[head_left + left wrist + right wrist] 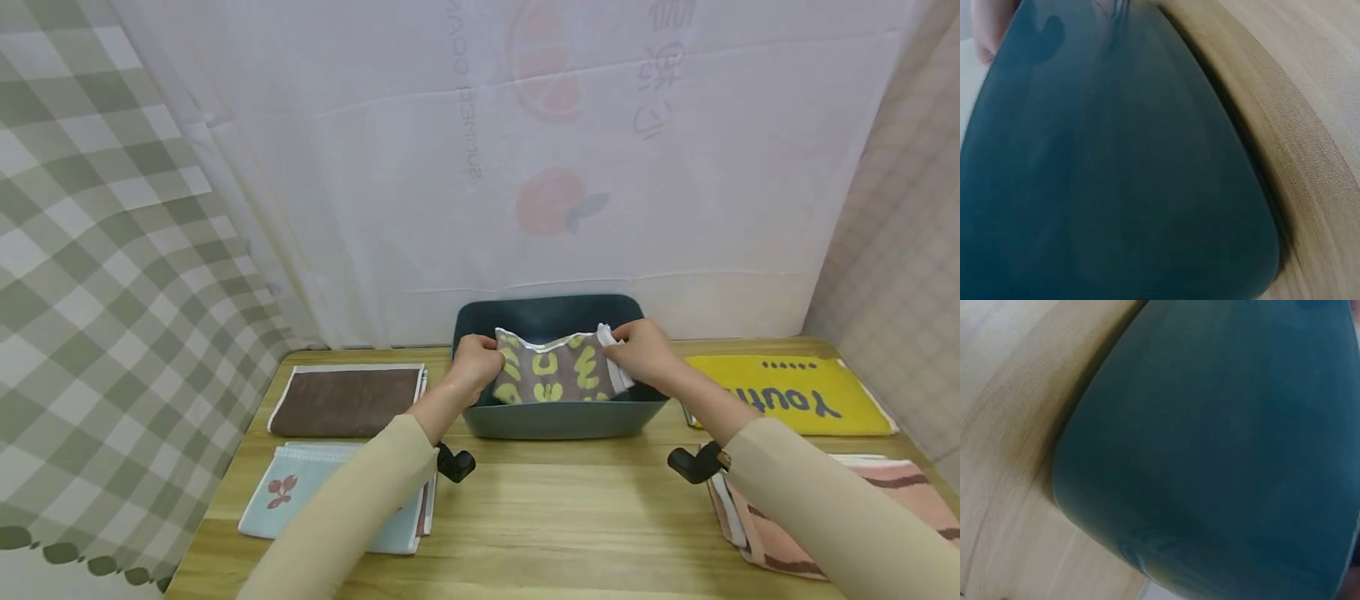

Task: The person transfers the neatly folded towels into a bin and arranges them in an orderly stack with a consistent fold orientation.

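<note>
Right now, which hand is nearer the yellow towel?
Right. The right hand is just left of the yellow towel; the left hand is farther left, across the bin.

The head camera looks forward and down from above the near side of the table (562, 521), set back enough to take in the bin (555, 422) and the white curtain (360, 183) behind it. The left wrist camera (457, 464) faces the bin's outer wall at close range; the wall fills most of its frame, turned sideways, with the table at right. The right wrist camera (696, 467) mirrors this, with the table at left. Both wrist views share bin and table with the head view.
</note>
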Action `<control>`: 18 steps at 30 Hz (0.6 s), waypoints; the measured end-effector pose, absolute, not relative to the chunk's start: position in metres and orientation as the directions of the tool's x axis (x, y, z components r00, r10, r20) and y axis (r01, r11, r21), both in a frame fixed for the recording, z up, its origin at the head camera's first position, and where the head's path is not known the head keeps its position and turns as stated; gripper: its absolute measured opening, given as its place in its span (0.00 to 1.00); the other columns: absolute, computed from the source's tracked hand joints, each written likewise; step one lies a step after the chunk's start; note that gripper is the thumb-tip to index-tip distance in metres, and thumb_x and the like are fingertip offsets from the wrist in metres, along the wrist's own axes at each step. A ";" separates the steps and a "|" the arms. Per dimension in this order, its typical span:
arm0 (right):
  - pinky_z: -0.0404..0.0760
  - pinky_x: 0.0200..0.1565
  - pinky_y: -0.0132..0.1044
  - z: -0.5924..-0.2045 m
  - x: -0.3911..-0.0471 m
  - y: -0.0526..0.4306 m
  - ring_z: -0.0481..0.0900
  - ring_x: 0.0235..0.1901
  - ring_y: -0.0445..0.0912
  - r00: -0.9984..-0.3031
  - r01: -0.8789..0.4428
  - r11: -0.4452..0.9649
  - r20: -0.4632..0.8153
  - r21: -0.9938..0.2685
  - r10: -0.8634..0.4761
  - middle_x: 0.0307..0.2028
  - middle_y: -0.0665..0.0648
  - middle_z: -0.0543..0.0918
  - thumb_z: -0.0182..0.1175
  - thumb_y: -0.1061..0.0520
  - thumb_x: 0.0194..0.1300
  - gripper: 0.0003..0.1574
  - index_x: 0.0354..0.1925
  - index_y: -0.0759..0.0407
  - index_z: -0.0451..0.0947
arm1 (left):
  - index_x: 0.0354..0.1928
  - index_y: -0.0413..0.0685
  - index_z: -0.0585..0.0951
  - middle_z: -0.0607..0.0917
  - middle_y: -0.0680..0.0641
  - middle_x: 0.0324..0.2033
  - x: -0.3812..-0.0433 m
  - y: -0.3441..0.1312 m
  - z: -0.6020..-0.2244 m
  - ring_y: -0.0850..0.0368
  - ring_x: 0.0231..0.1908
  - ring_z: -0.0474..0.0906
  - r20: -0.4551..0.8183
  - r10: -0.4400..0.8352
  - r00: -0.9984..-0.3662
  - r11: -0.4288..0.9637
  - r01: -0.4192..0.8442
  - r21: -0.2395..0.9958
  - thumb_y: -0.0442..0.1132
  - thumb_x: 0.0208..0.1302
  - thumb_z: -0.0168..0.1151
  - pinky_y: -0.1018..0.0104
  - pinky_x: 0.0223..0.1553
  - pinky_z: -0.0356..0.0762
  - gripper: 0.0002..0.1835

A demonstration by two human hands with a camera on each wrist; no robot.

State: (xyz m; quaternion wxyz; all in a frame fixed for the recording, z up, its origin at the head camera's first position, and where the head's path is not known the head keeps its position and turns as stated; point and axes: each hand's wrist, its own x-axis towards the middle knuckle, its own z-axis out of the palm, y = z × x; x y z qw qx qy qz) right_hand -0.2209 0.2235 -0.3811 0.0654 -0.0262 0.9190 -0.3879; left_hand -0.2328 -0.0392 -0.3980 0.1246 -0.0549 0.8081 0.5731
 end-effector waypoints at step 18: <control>0.77 0.26 0.37 -0.393 -0.226 0.218 0.76 0.23 0.49 -0.991 -0.035 0.810 -0.088 -0.585 -0.106 0.48 0.79 0.84 0.52 0.68 0.68 0.22 0.54 0.84 0.78 | 0.26 0.54 0.51 0.63 0.46 0.27 -0.237 -0.037 -0.401 0.58 0.20 0.42 -0.335 0.073 -0.940 0.434 -0.272 0.859 0.21 0.71 0.44 0.60 0.25 0.47 0.23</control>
